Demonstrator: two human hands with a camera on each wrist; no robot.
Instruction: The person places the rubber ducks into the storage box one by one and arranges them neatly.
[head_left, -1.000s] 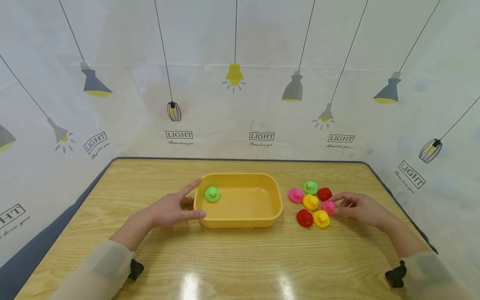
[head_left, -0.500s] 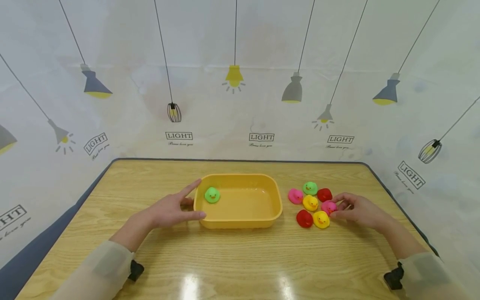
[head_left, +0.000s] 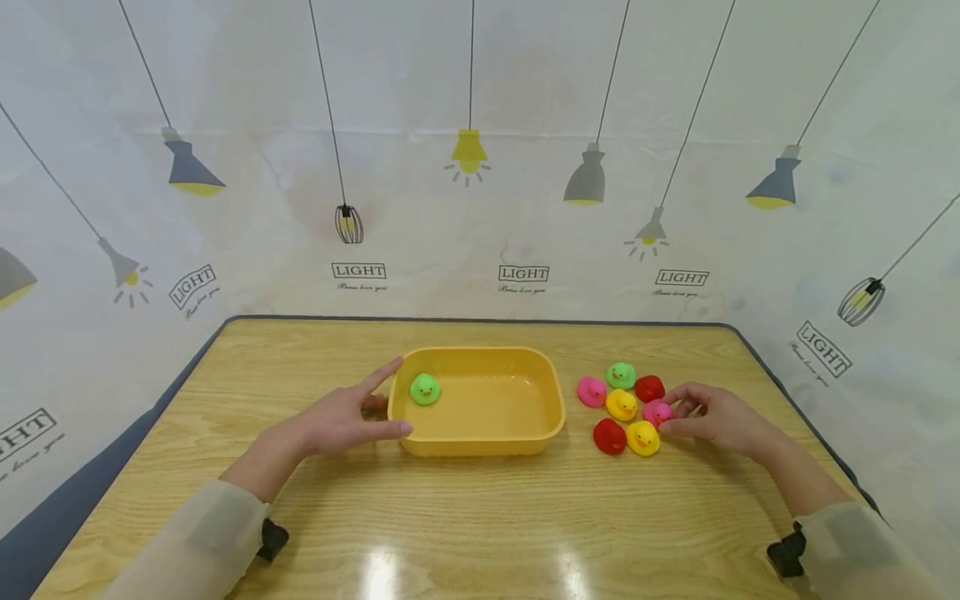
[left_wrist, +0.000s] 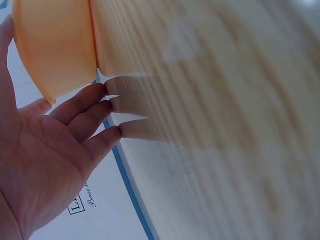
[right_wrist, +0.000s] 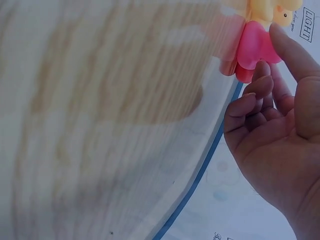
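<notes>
My left hand spans the left end of a yellow plastic tub, thumb and index finger straight along its rim. In the left wrist view the other fingers of that hand extend beside the tub, near the table. A green rubber duck sits inside the tub at the left. My right hand pinches a pink rubber duck between thumb and index finger at the right of a duck cluster. In the right wrist view the thumb lies against this duck, while the remaining fingers are curled.
Close to the pinched duck are two red ducks, two yellow ducks, another green duck and a second pink duck. The wooden table has a dark edge, with a lamp-print backdrop behind.
My right thumb and index finger have closed in on the pink duck, which has turned slightly. The left hand and tub stay where they were.
</notes>
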